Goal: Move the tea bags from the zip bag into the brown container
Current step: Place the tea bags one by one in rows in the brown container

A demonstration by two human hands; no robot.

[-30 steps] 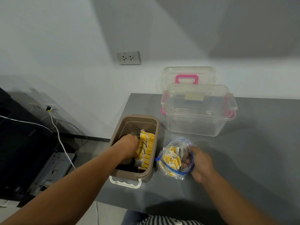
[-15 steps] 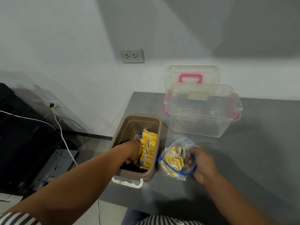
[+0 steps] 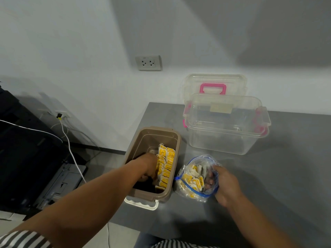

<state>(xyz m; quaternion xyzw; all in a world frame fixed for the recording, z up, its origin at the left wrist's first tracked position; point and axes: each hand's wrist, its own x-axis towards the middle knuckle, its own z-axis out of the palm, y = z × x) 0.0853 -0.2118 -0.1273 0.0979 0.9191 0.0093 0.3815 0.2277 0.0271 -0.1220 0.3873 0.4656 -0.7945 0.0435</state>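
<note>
The brown container (image 3: 175, 140) stands open at the grey table's left edge. A row of yellow-tagged tea bags (image 3: 165, 165) stands along its right wall. My left hand (image 3: 146, 165) reaches down inside it, left of that row; its fingertips are hidden low in the box, so I cannot tell whether it holds anything. To the right lies the clear zip bag (image 3: 186, 191) with a blue seal, and more tea bags (image 3: 194, 179) are inside. My right hand (image 3: 225, 185) grips the bag's open rim on the right, fingers curled into the mouth.
A clear storage box with pink latches (image 3: 223, 138) stands behind the bag, and its lid (image 3: 215, 83) leans on the wall. The grey table (image 3: 277, 176) stretches to the right. Left of the table are dark equipment (image 3: 26, 149), cables and a wall socket (image 3: 148, 63).
My left hand has sunk deeper into the brown container, towards its near end. My right hand keeps its grip on the zip bag's rim.
</note>
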